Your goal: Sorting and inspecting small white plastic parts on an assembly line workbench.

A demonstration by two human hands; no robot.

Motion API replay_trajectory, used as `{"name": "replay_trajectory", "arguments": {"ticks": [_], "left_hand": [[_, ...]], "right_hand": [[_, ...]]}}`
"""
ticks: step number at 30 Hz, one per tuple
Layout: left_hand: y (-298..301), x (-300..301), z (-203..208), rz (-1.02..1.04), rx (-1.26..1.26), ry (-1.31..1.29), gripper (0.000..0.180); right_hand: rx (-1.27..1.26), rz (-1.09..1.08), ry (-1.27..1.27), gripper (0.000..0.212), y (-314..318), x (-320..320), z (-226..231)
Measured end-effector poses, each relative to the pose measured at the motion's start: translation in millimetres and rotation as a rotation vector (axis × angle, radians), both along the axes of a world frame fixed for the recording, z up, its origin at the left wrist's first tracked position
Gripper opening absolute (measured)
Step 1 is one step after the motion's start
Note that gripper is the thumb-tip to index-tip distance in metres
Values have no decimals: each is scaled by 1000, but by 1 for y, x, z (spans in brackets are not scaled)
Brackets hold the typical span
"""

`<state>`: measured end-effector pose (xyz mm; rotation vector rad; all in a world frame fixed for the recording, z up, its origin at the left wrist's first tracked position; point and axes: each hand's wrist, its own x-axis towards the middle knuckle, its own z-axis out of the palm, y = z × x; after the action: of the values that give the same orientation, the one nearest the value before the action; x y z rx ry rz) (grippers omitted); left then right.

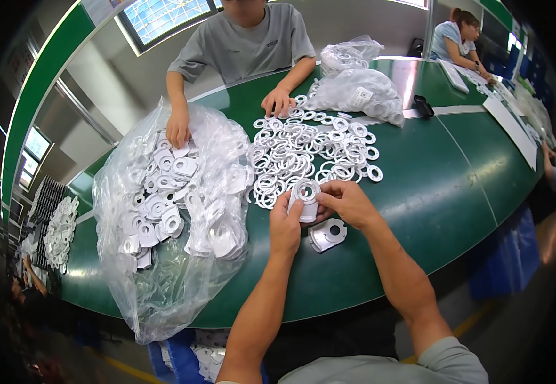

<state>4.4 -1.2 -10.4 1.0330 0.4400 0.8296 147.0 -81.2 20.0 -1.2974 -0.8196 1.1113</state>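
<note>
Over the green table, my left hand (285,225) grips a white plastic part (308,212) with a flat body and a round end, its thumb lying on the front. A white ring (305,189) sits at the round end of that part. My right hand (349,203) is closed at the part's right edge, thumb and forefinger pinched beside the ring; the fingertips partly hide what they touch. Just below my hands, another white part (327,235) with a dark round hole lies on the table. Beyond them spreads a heap of loose white rings (316,150).
A large clear plastic bag (226,137) full of white parts lies open at left. Across the green table (431,185), a co-worker's hands (179,128) reach into the bag and the rings. Filled bags (358,93) and a black object (424,106) stand farther back.
</note>
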Motion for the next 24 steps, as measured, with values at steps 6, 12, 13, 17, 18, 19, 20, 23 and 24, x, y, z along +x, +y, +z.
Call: {"name": "replay_trajectory", "arguments": {"ticks": [6, 12, 13, 17, 18, 19, 20, 23, 24], "left_hand": [[-4, 0, 1, 65, 118, 53, 22], [-10, 5, 8, 96, 165, 98, 26], [-7, 5, 6, 85, 169, 108, 27], [-6, 3, 5, 31, 89, 49, 29], [-6, 4, 6, 29, 92, 47, 29], [-7, 5, 6, 47, 113, 57, 28], [-8, 5, 7, 65, 134, 68, 26], [-10, -2, 10, 40, 208, 166, 27], [-10, -2, 12, 41, 208, 165, 27]], "right_hand": [[34, -116, -187, 14, 2, -13, -7], [34, -212, -114, 14, 2, -18, -2], [8, -194, -106, 17, 2, -16, -2], [129, -253, -316, 23, -2, -20, 6], [133, -255, -318, 23, -3, -19, 6], [202, -274, -476, 24, -3, -17, 5], [271, -291, -634, 24, -3, -14, 3], [352, -283, -990, 25, -5, -2, -2], [353, -282, -989, 25, -5, -1, -3]]}}
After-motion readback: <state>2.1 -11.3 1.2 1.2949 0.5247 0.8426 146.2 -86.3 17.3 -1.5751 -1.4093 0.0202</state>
